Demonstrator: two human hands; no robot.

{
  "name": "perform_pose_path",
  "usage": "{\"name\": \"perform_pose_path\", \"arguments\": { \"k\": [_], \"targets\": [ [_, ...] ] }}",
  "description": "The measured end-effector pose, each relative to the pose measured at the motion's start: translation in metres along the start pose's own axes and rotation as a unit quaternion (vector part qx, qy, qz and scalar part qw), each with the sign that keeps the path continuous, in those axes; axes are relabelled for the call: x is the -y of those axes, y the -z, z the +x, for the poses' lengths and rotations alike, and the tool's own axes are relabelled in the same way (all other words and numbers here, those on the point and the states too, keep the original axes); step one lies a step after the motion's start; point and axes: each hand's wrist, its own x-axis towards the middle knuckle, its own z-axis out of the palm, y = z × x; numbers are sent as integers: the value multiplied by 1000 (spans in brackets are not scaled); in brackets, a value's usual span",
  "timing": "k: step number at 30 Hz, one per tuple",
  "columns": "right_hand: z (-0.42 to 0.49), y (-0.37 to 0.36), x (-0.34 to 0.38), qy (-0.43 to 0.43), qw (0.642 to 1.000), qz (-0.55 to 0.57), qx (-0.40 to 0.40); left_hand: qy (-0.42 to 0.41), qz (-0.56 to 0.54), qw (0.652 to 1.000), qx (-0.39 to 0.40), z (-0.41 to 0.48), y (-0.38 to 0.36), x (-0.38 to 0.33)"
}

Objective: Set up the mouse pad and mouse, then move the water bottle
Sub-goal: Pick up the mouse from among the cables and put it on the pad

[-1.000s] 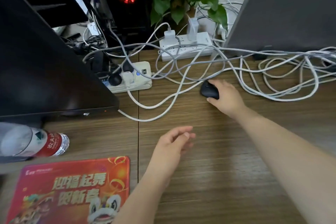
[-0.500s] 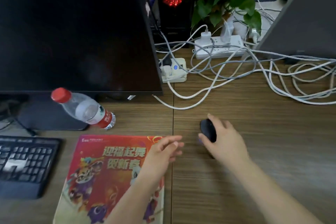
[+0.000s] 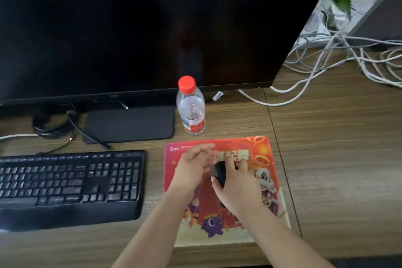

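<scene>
I am cupping the black mouse [image 3: 220, 173] in my right hand [image 3: 237, 189], thumb on its near side and fingers curled over its far edge, and I am now holding it over the middle of the red mouse pad [image 3: 266, 159]; half a second ago it was on the bare wood to the right of the pad, and a second ago far back among the white cables [image 3: 326, 65]. I cannot tell whether the mouse is already resting on the pad or just above it. My left hand [image 3: 191, 167] is hovering just beside the mouse, fingers loosely spread and gripping nothing, where earlier it was hanging over the desk [image 3: 337, 169]. That means the pad is laid out to the right of the keyboard [image 3: 69, 178], and the mouse step is nearly finished once I let go. The water bottle [image 3: 191, 109] is standing upright just beyond the pad's far edge, beside the monitor stand [image 3: 130, 124], not yet moved, so I judge it comes next.
</scene>
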Motion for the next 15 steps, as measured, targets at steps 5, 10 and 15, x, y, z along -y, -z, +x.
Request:
{"name": "perform_pose_path", "arguments": {
  "k": [5,10,15],
  "targets": [
    [5,-10,25,-30,998,-60,7,18,-28,999,4,-2,23,14],
    [9,-34,26,-26,996,-79,-8,25,-44,999,-1,-2,38,29],
    [3,-44,25,-37,990,-119,-60,30,-41,999,-9,0,51,38]
  ]
}}
